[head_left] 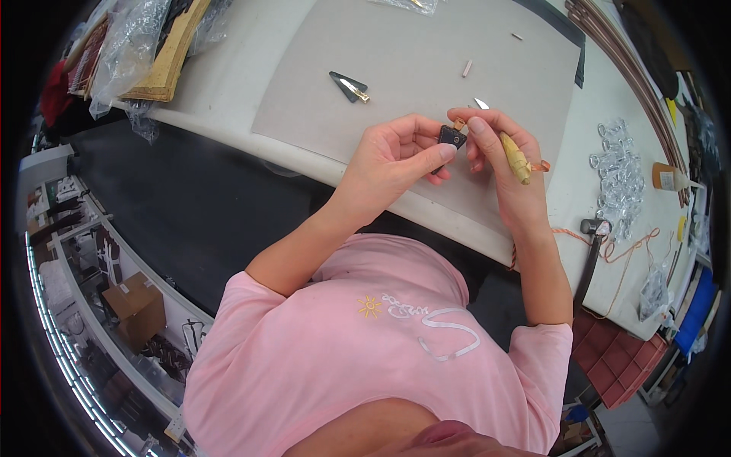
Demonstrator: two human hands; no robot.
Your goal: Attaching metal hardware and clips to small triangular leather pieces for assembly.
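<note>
My left hand (400, 156) is closed on a small dark trapezoid-shaped piece (452, 137) that carries a round metal stud. At the top of this piece an orange-brown bit (458, 124) sticks up, beside the fingertips of my right hand (502, 145). My right hand is wrapped round a knife with a yellowish, wrapped handle (518, 160); its pointed blade (480, 103) shows beyond the fingers. An orange-brown strip (540, 166) hangs by the handle. Ahead on the grey mat (304, 107) lies a black triangular piece (346, 85) with a silver-and-gold metal part on it.
Two small pale sticks (467, 68) lie farther off on the mat. To the right are clear-bagged metal rings (617, 171), a hammer (594, 236), orange cord (632, 240) and a glue bottle (670, 177). Long brown strips (632, 61) run along the right edge. Plastic-wrapped frames (164, 68) stand far left.
</note>
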